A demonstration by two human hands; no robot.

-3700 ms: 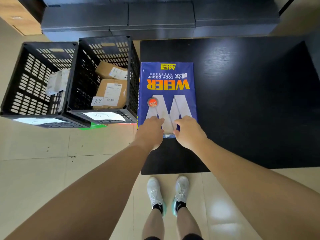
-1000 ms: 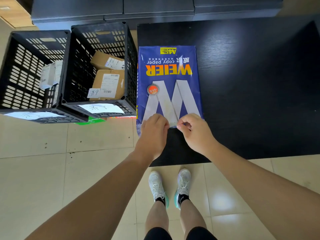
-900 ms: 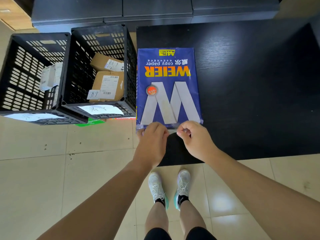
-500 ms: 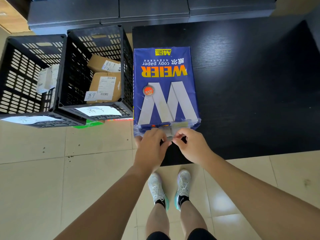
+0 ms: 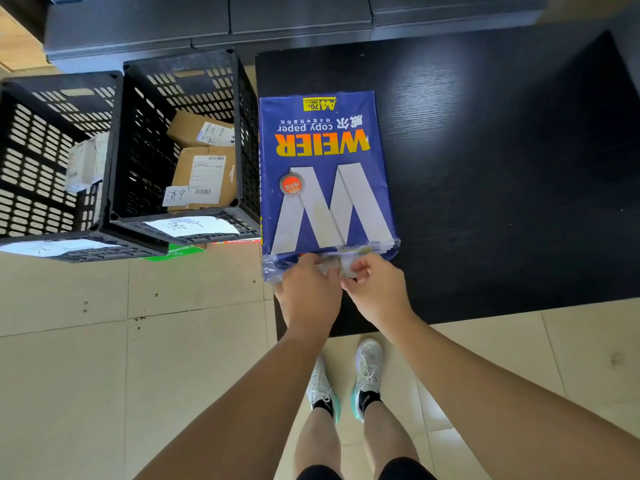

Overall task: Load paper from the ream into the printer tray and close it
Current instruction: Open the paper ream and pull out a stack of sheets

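Note:
A blue ream of copy paper (image 5: 325, 174) with a large grey W lies flat on the left part of the black table (image 5: 502, 168). Its near end flap is unfolded and crumpled, and white sheet edges show at the near right corner. My left hand (image 5: 308, 292) and my right hand (image 5: 374, 289) meet at that near end, each pinching the loose wrapper flap between fingers and thumb. No printer or tray is in view.
Two black slatted crates (image 5: 180, 143) stand on the floor left of the table; the nearer one holds cardboard parcels (image 5: 204, 174). Dark cabinets (image 5: 277, 19) run along the back. My feet in white shoes (image 5: 346, 382) stand on beige tile at the table's near edge.
Both hands slid from the top of the ream down to its near end. The wrapper's end flap has come unfolded, and sheet edges now show at the near right corner.

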